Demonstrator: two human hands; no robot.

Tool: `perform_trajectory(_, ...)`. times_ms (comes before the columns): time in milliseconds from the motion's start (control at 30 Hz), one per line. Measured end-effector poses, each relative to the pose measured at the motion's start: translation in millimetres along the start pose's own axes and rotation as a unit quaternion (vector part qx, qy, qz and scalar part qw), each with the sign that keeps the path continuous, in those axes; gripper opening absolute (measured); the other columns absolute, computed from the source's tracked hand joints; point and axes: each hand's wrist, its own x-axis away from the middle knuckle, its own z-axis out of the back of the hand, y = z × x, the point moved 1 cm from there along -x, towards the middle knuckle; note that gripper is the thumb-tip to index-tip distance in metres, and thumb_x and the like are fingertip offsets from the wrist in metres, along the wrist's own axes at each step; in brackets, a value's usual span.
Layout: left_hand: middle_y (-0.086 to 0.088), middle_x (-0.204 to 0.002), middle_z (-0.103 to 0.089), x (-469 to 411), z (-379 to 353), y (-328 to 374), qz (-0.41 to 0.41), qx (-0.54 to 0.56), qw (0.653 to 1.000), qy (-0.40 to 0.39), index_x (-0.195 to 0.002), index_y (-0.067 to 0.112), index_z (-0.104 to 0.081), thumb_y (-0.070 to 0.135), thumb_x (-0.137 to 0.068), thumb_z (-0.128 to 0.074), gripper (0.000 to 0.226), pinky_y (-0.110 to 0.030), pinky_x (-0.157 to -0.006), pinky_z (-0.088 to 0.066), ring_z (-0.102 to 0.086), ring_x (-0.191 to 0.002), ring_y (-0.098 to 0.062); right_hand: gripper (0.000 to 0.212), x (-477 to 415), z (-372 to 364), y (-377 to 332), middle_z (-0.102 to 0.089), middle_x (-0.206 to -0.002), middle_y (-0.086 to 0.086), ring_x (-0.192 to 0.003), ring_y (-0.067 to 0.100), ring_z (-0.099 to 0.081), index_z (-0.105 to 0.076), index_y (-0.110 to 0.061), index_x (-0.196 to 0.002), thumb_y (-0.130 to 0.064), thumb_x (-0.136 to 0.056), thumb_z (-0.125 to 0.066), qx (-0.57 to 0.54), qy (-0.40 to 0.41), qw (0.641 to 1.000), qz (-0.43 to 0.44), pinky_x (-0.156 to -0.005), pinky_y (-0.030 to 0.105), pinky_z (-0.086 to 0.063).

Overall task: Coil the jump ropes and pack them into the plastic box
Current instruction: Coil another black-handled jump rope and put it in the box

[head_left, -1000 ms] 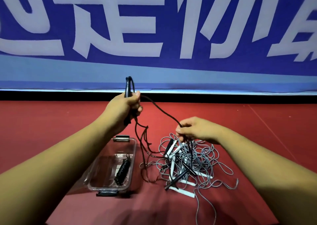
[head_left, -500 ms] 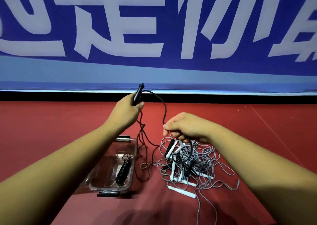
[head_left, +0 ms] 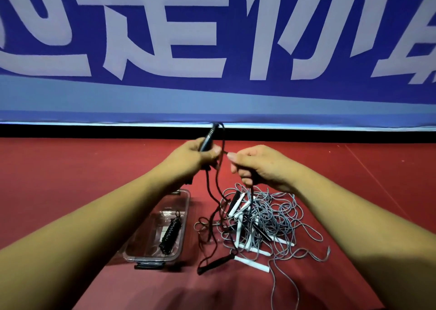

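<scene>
The black jump rope is up off the floor between both hands, near the middle of my view. My left hand [head_left: 192,159] is wrapped tight round one black handle [head_left: 208,136], whose free end sticks out of the fist toward 1 o'clock. From that tip the black cord [head_left: 210,192] loops over and drops between the hands. My right hand [head_left: 258,165], just beside the left at its 3 o'clock, pinches the cord between thumb and forefinger, the other fingers curled in, with cord trailing out below the fist. The slack hangs in loose bends to the floor, where the rope's second black handle [head_left: 215,263] lies at about 6 o'clock of the hands, pointing toward 2 o'clock.

Under the right hand sits the tangled pile [head_left: 271,217] of grey ropes with white handles – strands spilling out toward 5 o'clock. At the pile's 9 o'clock, just beside it, is the clear plastic box [head_left: 185,215], lid off, with a dark latch [head_left: 149,266] on its near end. Inside it lies one coiled black rope [head_left: 170,233], along the right wall.

Everything rests on a red floor [head_left: 70,179]; at 12 o'clock a blue banner [head_left: 236,92] with large pale lettering fills the top of the view.
</scene>
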Motion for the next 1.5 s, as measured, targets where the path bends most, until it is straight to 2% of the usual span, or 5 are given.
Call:
perform_trajectory(433,-0.009,-0.099,-0.071,-11.0,42.2,-25.0,0.065,-0.228,0.957,0.165,-0.102,0.015,-0.067,0.019,-0.095,-0.061,0.01,-0.036,-0.079,-0.048,-0.063,-0.088,-0.024,0.023,-1.8,9.3,19.6,-0.045,-0.062,0.001,-0.052,0.017,-0.054,-0.062,-0.012,-0.085,-0.022,-0.101,-0.05,-0.015,0.077,0.996,-0.032,-0.065,0.035,-0.046)
perform_trajectory(667,-0.005,-0.078,-0.066,-2.1,-3.6,-9.4,0.002,0.001,0.999,-0.054,-0.092,0.014,-0.065,0.032,-0.095,-0.062,0.018,-0.033,-0.086,-0.049,-0.066,-0.084,-0.021,0.024,-3.0,-11.8,-13.5,-0.034,-0.051,-0.003,-0.041,0.009,-0.026,-0.061,-0.009,-0.084,-0.023,-0.101,-0.05,-0.047,0.03,0.998,0.018,-0.048,0.024,-0.027)
perform_trajectory(967,0.0,-0.059,-0.044,-12.6,20.5,-5.3,0.066,0.193,0.965,0.163,-0.08,0.014,-0.051,0.015,-0.1,-0.054,0.021,-0.025,-0.057,-0.037,-0.053,-0.05,-0.013,0.021,6.6,16.1,33.6,-0.062,-0.068,0.005,-0.072,0.019,-0.064,-0.065,-0.009,-0.087,-0.024,-0.097,-0.057,0.16,0.003,0.982,-0.1,-0.077,0.031,-0.048)
perform_trajectory(1300,-0.013,-0.104,-0.047,-7.4,31.7,-26.1,0.107,-0.325,0.926,0.159,-0.114,0.008,-0.058,0.034,-0.101,-0.05,0.03,-0.034,-0.082,-0.048,-0.053,-0.097,-0.031,0.023,-4.6,-10.3,-4.5,-0.028,-0.044,-0.005,-0.038,0.009,-0.026,-0.049,-0.007,-0.084,-0.014,-0.103,-0.038,-0.286,0.15,0.942,-0.094,-0.044,0.024,-0.028)
perform_trajectory(1500,-0.014,-0.088,-0.072,9.0,0.2,-11.5,0.103,0.0,0.995,0.006,-0.109,0.001,-0.058,0.023,-0.101,-0.053,0.024,-0.04,-0.076,-0.055,-0.069,-0.081,-0.027,0.023,-12.5,-17.8,-14.2,-0.025,-0.043,-0.003,-0.034,0.012,-0.025,-0.044,-0.006,-0.08,-0.008,-0.099,-0.031,-0.464,0.22,0.852,-0.102,-0.046,0.025,-0.027)
